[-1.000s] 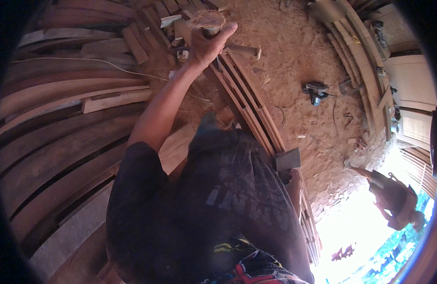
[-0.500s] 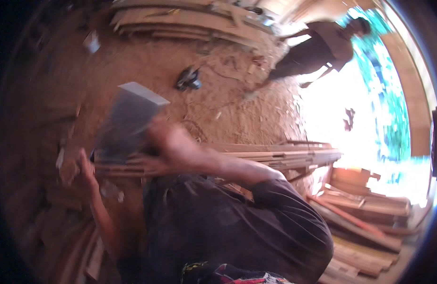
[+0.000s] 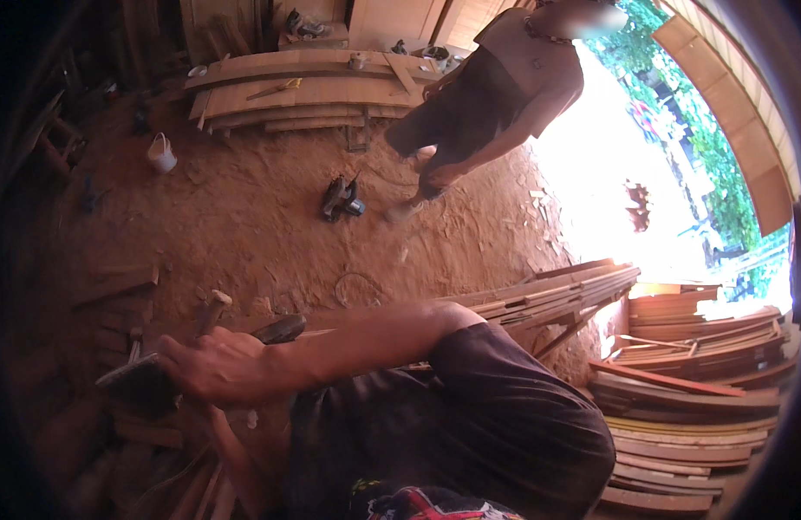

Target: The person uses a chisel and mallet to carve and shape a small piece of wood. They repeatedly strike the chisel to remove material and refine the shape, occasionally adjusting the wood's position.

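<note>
My right hand (image 3: pixel 223 366) is in the lower left, its fingers curled round a dark, long tool (image 3: pixel 139 381). The tool's broad dark end sticks out to the left of the hand. Another dark, rounded piece (image 3: pixel 281 328) shows beyond the knuckles on the right; I cannot tell whether both belong to one tool. A wooden handle (image 3: pixel 212 310) with a pale end rises just behind the fingers. My left forearm (image 3: pixel 231 446) comes up from below, its hand mostly hidden under the right one.
Long stacked boards (image 3: pixel 556 295) run off to the right, with more timber piles (image 3: pixel 687 442) at lower right. A power tool (image 3: pixel 341 199) lies on the dirt floor. A person (image 3: pixel 496 95) stands beyond it, near a board stack (image 3: pixel 288 91). A white bucket (image 3: pixel 162 153) stands at left.
My right hand has moved left and down. The grey, flat, blurred shape near it no longer shows. My left hand, open before, is now mostly hidden. The person appears larger and further left.
</note>
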`<action>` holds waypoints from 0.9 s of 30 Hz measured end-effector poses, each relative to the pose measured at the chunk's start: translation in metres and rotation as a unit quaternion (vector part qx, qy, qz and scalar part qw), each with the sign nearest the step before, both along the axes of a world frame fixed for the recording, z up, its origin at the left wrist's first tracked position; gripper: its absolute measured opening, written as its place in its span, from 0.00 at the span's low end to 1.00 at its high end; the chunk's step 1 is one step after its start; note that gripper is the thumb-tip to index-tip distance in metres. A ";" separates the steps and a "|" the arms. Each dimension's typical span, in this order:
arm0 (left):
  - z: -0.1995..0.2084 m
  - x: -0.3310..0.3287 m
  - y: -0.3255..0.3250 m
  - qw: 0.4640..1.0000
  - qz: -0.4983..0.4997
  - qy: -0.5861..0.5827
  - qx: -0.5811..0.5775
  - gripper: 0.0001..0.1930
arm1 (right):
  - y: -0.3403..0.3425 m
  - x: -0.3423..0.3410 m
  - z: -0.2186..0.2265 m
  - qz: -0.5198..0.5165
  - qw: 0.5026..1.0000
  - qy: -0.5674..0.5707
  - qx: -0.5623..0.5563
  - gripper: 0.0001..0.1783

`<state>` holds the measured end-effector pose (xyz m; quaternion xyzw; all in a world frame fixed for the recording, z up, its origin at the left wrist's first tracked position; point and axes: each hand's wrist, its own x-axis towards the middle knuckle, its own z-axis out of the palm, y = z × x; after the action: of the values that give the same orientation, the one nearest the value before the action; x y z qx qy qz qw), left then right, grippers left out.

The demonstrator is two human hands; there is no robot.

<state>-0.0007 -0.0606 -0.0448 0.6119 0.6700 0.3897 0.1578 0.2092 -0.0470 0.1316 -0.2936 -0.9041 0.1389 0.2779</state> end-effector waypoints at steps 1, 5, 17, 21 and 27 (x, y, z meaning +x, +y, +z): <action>-0.003 -0.002 -0.003 1.000 0.000 0.005 0.002 0.13 | -0.003 0.001 0.005 0.005 1.000 -0.004 -0.016 0.26; -0.012 -0.001 -0.003 0.999 -0.020 0.028 0.013 0.13 | -0.007 0.000 -0.034 -0.019 0.999 -0.045 -0.015 0.25; 0.075 0.027 -0.011 0.978 -0.026 -0.205 0.019 0.18 | -0.049 0.139 -0.068 -0.126 0.902 -0.001 -0.413 0.27; 0.085 0.040 -0.003 0.990 0.031 -0.138 -0.025 0.19 | -0.078 0.186 -0.140 -0.165 0.888 -0.047 -0.426 0.31; 0.072 0.029 0.018 0.901 0.009 -0.432 0.033 0.14 | -0.093 0.196 -0.153 -0.212 0.865 0.003 -0.455 0.30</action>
<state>0.0282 -0.0431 0.0273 0.3816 0.5284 0.6391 0.4082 0.4049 -0.1398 -0.0215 -0.5716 -0.6560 0.4730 0.1386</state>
